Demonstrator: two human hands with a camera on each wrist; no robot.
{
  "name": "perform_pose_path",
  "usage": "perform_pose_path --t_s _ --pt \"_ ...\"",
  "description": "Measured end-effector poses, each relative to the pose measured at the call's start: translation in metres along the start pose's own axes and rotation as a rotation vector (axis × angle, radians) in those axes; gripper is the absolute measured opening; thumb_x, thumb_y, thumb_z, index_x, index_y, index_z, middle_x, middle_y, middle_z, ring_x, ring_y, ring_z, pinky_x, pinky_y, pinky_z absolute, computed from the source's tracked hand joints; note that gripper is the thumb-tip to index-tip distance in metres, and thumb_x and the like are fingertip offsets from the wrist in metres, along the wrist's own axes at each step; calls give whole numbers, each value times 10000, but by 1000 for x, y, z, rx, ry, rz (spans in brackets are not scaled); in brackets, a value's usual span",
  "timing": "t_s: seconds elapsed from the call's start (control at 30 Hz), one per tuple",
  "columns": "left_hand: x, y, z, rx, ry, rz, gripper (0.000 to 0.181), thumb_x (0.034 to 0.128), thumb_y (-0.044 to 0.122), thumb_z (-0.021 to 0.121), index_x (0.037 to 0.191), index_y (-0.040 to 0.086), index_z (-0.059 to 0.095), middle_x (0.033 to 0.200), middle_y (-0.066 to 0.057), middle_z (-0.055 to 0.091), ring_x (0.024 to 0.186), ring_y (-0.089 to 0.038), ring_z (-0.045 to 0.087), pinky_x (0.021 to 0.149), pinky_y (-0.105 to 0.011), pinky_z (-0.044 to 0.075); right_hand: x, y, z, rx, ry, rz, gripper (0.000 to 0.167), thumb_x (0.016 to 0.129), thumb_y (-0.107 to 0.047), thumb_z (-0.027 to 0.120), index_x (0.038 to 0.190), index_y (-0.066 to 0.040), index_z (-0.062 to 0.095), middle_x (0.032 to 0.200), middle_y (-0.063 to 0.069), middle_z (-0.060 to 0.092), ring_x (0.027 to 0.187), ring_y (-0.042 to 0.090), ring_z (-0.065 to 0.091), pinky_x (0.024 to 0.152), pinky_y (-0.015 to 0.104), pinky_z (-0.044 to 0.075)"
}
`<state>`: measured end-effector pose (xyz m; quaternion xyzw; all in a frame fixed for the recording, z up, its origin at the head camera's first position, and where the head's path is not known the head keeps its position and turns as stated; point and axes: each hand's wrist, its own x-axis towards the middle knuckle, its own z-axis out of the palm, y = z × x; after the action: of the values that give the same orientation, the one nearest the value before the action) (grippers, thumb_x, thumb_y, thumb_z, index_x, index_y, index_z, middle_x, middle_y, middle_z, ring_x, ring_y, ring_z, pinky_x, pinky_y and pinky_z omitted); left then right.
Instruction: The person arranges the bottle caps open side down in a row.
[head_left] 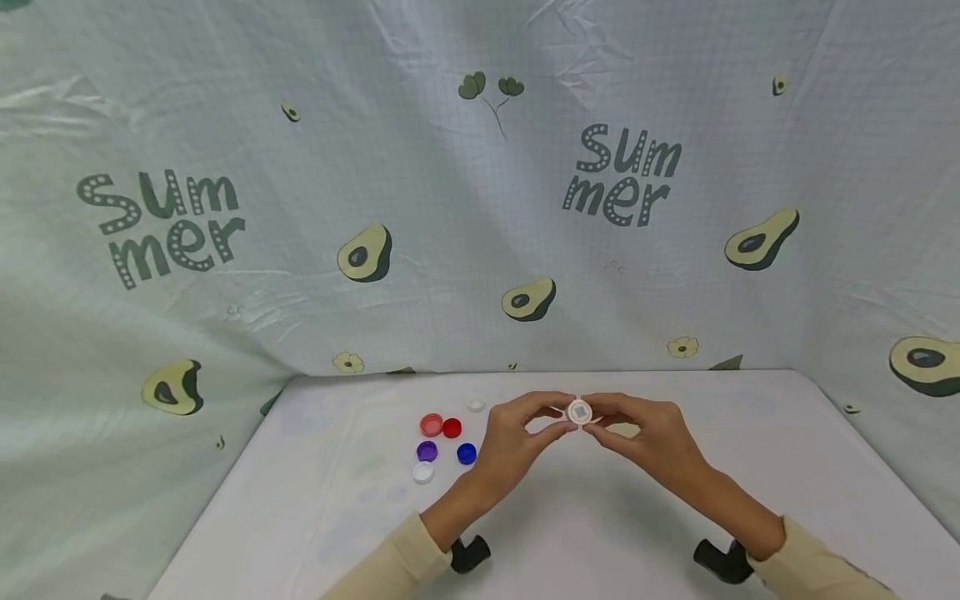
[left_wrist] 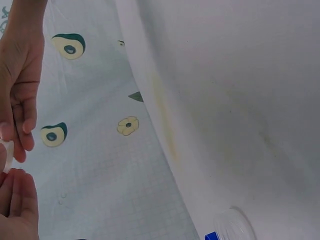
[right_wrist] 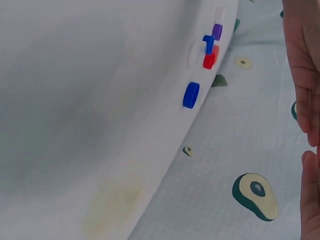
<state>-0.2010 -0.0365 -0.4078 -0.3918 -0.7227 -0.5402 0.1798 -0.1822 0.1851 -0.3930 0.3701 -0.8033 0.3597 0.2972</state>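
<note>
A small round white bottle cap (head_left: 580, 412), with a pale grey square in its middle, is held up above the table between both hands. My left hand (head_left: 517, 437) pinches its left edge between thumb and fingers. From the other side, my right hand (head_left: 654, 432) pinches the right edge. In the left wrist view, part of the white cap (left_wrist: 8, 154) shows at the left border, between fingertips. The right wrist view catches only portions of the hands at its right border, and the cap is out of sight there.
Left on the white table (head_left: 360, 517) lie loose caps: a light red one (head_left: 431, 425), a red one (head_left: 452, 428), a purple one (head_left: 427, 451), a blue one (head_left: 467, 453) and white ones (head_left: 423, 472). A patterned curtain (head_left: 435, 183) hangs behind.
</note>
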Motion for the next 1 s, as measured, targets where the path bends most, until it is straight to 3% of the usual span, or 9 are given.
perform_pose_path --t_s 0.2,0.37,0.57,0.83,1.0 --pt "5 -4 2 39 -44 -58 365 914 121 751 1270 61 697 1220 -45 725 1062 -172 702 926 -239 555 1 7 0 -19 -24 75 469 729 71 866 1159 -71 742 1075 47 767 824 129 751 750 176 579" --pt "7 -10 6 84 -66 -93 341 905 134 761 1239 82 717 1203 -41 731 1059 -175 697 918 -252 564 -1 17 1 -20 -53 107 458 732 76 862 1144 -88 749 1095 28 759 907 188 750 772 252 601" --pt "11 -19 14 85 -82 -165 328 906 164 760 1225 97 724 1181 -8 741 1065 -131 705 919 -263 565 -6 31 -2 -51 -108 194 396 793 -29 854 1161 -142 760 1116 -17 758 968 186 743 819 354 612" --pt "26 -29 24 10 -108 -276 285 887 160 788 1165 111 751 1087 4 768 986 -98 727 855 -219 574 -9 50 -7 66 -146 334 323 846 -83 825 1161 -124 767 1130 -4 756 1015 169 731 856 377 600" --pt "31 -36 28 -17 -143 -348 249 883 136 797 1124 87 761 1056 -13 773 914 -58 728 808 -176 571 -13 58 -5 132 -165 447 289 872 -150 813 1154 -108 772 1120 41 761 1003 159 735 822 306 608"
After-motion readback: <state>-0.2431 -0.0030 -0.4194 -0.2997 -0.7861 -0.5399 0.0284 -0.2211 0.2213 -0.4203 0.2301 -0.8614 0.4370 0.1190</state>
